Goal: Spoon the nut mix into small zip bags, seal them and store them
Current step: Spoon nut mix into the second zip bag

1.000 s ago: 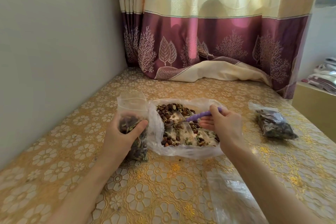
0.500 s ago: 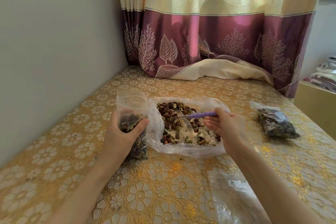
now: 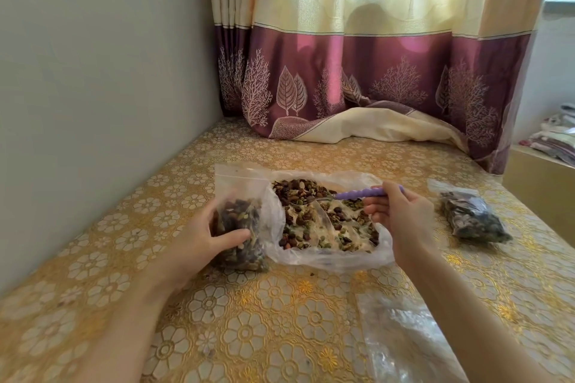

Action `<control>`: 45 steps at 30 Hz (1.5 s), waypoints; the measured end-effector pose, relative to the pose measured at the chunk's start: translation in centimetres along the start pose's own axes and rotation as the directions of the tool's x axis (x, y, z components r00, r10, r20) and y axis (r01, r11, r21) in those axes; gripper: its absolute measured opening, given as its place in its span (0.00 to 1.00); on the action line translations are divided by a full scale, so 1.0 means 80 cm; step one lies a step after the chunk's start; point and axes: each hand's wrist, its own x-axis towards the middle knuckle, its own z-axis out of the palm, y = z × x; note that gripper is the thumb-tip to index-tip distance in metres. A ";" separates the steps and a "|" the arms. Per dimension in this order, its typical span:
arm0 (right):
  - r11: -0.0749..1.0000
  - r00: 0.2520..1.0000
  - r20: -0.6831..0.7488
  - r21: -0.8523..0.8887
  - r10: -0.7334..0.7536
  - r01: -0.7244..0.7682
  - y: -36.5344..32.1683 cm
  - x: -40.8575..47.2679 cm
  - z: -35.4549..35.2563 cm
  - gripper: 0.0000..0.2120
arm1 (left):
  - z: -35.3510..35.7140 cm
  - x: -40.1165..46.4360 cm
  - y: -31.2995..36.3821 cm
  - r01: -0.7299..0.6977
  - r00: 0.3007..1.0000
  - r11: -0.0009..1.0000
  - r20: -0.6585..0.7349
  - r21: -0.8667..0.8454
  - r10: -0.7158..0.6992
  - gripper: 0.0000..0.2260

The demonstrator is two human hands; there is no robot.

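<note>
- Nearest to us, at the lower right, a stack of empty clear zip bags (image 3: 401,339) lies flat on the gold flower-patterned bench (image 3: 264,326), partly under our right forearm.
- Our left hand (image 3: 199,236) grips a small zip bag (image 3: 241,221) that stands upright on the bench; the thumb and fingers (image 3: 231,235) curl round its lower half, which is packed with dark nuts, while its clear top rises unfilled above the hand.
- Just to the right of that bag, touching it, a large crumpled plastic bag (image 3: 326,258) lies open on the bench with the nut mix (image 3: 314,218) spread inside it, thickest toward the far left corner and thinner near us.
- Our right hand (image 3: 401,218) pinches the purple handle of a spoon (image 3: 361,194) between thumb and forefinger, the other fingers loosely curled beneath; the handle lies nearly level over the mix and points left.
- The spoon's bowl sits down among the nuts at the far side of the pile; we cannot tell how full it is.
- Farther right, well apart from the open bag, a filled zip bag (image 3: 473,218) lies on its side on the bench.
- At the far edge a purple and cream curtain (image 3: 357,71) hangs down and folds onto the bench, with a plain grey wall (image 3: 93,71) on the left.
- Beyond the bench's right end, folded fabrics (image 3: 557,140) rest on a low surface.
</note>
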 end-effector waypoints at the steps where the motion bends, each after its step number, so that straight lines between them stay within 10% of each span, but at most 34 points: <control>1: 1.000 1.000 0.000 0.013 -0.009 0.009 -0.002 -0.001 0.000 0.12 | 0.001 0.001 0.000 0.004 1.000 1.000 -0.020 0.021 -0.003 0.34; 26: 0.955 0.848 0.438 0.128 -0.298 0.269 -0.068 -0.029 0.041 0.11 | 0.016 0.003 -0.003 -0.018 0.992 0.998 -0.123 0.057 0.025 0.27; 36: 0.972 0.968 0.171 0.176 -0.184 0.154 -0.051 -0.003 0.020 0.13 | 0.020 0.002 -0.001 -0.032 0.975 0.999 -0.219 -0.016 0.028 0.24; 45: 0.891 0.952 0.066 -0.337 -0.300 0.304 -0.009 0.020 0.004 0.15 | 0.021 0.004 -0.004 -0.069 0.950 0.998 -0.306 -0.005 0.064 0.19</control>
